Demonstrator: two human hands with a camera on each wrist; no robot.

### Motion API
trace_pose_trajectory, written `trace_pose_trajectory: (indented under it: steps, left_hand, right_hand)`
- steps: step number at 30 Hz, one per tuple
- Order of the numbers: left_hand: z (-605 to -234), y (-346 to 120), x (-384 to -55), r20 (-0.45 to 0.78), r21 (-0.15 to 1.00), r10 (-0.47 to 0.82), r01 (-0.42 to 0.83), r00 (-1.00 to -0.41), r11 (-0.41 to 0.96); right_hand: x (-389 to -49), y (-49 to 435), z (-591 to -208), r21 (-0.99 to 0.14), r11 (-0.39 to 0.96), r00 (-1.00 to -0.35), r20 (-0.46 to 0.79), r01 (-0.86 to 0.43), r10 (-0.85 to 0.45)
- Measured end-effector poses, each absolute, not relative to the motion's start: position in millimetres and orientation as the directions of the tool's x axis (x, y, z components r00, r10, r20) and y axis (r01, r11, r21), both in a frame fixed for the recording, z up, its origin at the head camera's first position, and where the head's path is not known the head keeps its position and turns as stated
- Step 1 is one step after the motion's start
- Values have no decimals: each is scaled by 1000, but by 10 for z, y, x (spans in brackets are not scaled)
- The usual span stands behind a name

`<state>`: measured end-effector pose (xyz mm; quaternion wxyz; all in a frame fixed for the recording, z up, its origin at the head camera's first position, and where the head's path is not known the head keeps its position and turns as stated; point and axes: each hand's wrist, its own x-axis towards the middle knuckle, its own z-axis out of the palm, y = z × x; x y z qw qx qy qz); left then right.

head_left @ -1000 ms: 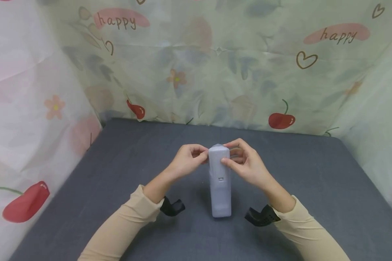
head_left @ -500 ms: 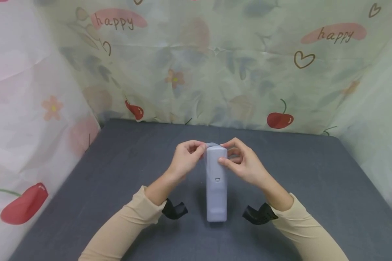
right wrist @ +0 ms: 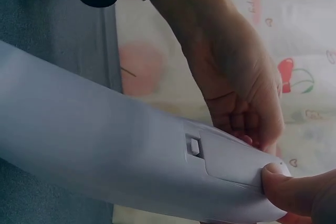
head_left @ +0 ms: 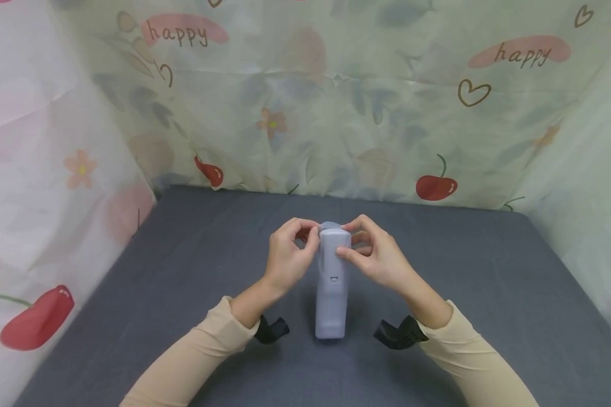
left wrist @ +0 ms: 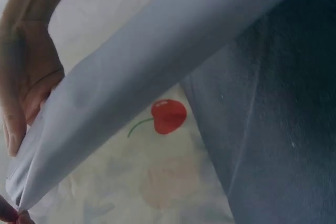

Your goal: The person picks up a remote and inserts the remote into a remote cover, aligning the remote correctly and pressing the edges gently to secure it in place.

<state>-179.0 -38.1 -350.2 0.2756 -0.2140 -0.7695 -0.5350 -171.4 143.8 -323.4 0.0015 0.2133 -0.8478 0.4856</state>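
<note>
Hands meet at the top of a pale grey remote-like casing (head_left: 331, 282), which stands on its near end on the dark grey table (head_left: 489, 294), roughly at the middle, and leans slightly. The left hand (head_left: 287, 257) pinches the casing's upper left edge, fingers curled round the top. The right hand (head_left: 375, 254) grips the upper right side, its thumb (right wrist: 283, 184) pressed on the back panel just past a small square latch (right wrist: 194, 146). Both sleeves (head_left: 198, 350) are beige, with a black wrist mount (head_left: 399, 333) under each forearm. A cherry-and-flower printed cloth (head_left: 305, 102) rises beyond the far edge and along both sides.
</note>
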Motion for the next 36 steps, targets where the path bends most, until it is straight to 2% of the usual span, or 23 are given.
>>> trace_pose_trajectory:
  steps: [4,11,15,25,36]
  left_hand:
    - [-3537,-382,-1795,748,582,70,702,-660,411]
    - [-3555,-407,-1807,878,272,178,769,-444,578]
    - [-3550,-420,-1806,903,160,220,763,-369,626]
    - [-3570,-399,-1806,913,107,242,764,-329,637]
    - [-3586,-386,-1790,901,154,227,762,-370,629]
  right_hand:
    - [-1716,1428,-3246,-824,452,-918,190,-342,-347]
    - [-1722,1416,-3267,-823,464,-927,184,-328,-328]
    - [-1735,1398,-3286,-828,455,-928,192,-327,-318]
    - [-1781,1392,-3306,-842,469,-950,150,-267,-273]
    - [-1812,1368,-3305,-850,460,-958,163,-258,-237]
